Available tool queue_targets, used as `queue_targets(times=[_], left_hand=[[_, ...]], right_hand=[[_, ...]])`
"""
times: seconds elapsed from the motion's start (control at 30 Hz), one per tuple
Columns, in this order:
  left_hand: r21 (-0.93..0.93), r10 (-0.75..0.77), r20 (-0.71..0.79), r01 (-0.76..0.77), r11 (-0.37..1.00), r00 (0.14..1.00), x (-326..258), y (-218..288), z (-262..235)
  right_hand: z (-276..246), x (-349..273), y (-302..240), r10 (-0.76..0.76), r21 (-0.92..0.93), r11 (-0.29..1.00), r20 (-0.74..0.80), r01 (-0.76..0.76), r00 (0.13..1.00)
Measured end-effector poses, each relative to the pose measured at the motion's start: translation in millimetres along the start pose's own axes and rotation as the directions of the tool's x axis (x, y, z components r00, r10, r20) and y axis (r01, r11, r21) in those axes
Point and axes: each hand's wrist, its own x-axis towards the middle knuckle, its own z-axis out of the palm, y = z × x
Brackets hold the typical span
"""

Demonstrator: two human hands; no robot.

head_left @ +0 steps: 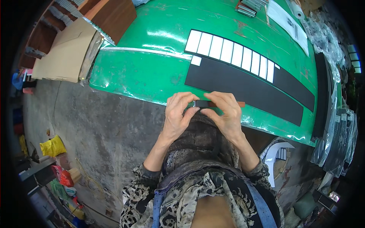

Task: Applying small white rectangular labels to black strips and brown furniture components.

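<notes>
Just past the table's near edge, both hands hold a short dark bar (204,103). My left hand (177,113) pinches its left end between thumb and fingers, where a small pale or shiny edge shows. My right hand (227,114) grips the other side with thumb and fingertips. A reddish-brown strip (241,104) sticks out to the right behind my right hand; whether it joins the bar is hidden. Beyond the hands a long black panel (243,85) lies flat. Farther back is a second black panel (294,85) with a row of white labels (224,51).
The green table (152,76) carries a brown stack of boards (110,21) at far left, beside cardboard (64,53). Plastic-wrapped black panels (338,133) stand at the right. A white sheet (287,24) lies at the far right. A yellow bag (53,146) sits on the floor.
</notes>
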Motion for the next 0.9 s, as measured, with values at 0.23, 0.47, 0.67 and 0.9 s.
queue_targets(times=[0.23, 0.47, 0.67, 0.9], left_hand=[[-0.004, 0.002, -0.047, -0.002, 1.000, 0.999, -2.4, -2.3, 0.6], [-0.013, 0.006, -0.099, -0.007, 1.000, 0.995, -4.9, -4.7, 4.4], [-0.021, 0.025, -0.118, -0.028, 0.999, 0.993, -4.6, -4.8, 4.6], [-0.012, 0.036, -0.124, -0.038, 0.999, 0.992, -3.6, -4.1, 3.5]], right_hand=[[-9.7, 13.8, -7.6, -0.159, -0.134, 0.976, 0.091, 0.170, 0.983], [-15.1, 20.4, -18.4, -0.253, -0.283, 0.913, 0.174, 0.295, 0.952], [-18.8, 17.7, -18.5, -0.251, -0.272, 0.917, 0.172, 0.291, 0.953], [-19.6, 19.4, -18.5, -0.251, -0.318, 0.904, 0.143, 0.285, 0.957]])
